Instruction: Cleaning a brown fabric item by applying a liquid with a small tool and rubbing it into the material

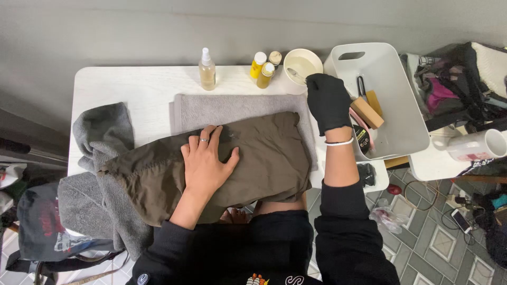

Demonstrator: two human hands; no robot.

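Observation:
My left hand (207, 161), bare with a ring, lies flat with fingers spread on an olive-brown garment (264, 158) spread over a grey towel (232, 108) on a white table (127, 84). A dark damp spot (228, 134) shows on the garment beside the fingertips. My right hand (327, 101), in a black glove, reaches toward a cream cup (301, 66) at the table's back edge and pinches a thin handle that dips into the cup. What the handle belongs to I cannot tell.
A spray bottle (206, 69) and three small bottles (265, 67) stand at the back. A white tub (388, 100) with brushes sits right of the glove. A grey garment (100, 132) lies at left. A white mug (478, 145) stands far right.

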